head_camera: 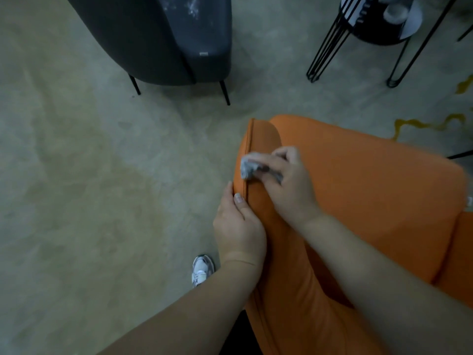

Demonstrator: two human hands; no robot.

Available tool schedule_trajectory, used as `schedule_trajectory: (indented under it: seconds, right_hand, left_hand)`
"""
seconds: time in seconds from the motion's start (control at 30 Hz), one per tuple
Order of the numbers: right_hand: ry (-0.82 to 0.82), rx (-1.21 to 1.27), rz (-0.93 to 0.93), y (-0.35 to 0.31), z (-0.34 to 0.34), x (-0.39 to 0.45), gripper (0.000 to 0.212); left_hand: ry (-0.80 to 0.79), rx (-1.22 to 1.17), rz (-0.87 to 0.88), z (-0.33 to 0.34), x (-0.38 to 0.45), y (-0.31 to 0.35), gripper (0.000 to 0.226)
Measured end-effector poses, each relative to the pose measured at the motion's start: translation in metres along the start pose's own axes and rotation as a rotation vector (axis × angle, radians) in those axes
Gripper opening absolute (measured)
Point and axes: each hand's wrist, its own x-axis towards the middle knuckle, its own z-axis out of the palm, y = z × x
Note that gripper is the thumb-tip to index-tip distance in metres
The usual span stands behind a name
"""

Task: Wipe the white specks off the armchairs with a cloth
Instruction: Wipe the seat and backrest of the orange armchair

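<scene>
Wiping the arm of the orange armchair, with the dark one yet to do.

In the lower right of the frame the right hand [284, 180] grips a crumpled grey cloth [249, 167] and presses it to the rim of the orange armchair [371, 180], while the left hand [238, 226] holds the rim's outer edge just below, thumb on the seam and fingers round the side. No specks show on the orange fabric here. The dark armchair [163, 39] at upper centre carries white specks [192, 6] on its seat, so the next move probably calls for carrying the cloth there.
</scene>
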Motion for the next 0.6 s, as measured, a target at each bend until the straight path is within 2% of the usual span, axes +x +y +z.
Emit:
schedule_trajectory:
  seconds: [0.13, 0.2, 0.47, 0.6]
  right_hand:
    - [0.050, 0.017, 0.192, 0.008, 0.005, 0.065, 0.031]
    - [0.063, 0.041, 0.237, 0.012, 0.006, 0.069, 0.032]
    - [0.047, 0.047, 0.109, 0.013, -0.013, -0.046, 0.049]
    - [-0.026, 0.074, 0.081, 0.011, -0.025, -0.092, 0.047]
  left_hand:
    - [0.005, -0.014, -0.007, 0.000, 0.000, 0.000, 0.040]
    - [0.003, -0.023, -0.016, 0.000, 0.000, -0.001, 0.040]
    - [0.043, -0.062, 0.010, 0.003, 0.002, -0.007, 0.038]
    - [0.047, -0.080, -0.012, 0.003, 0.003, -0.007, 0.038]
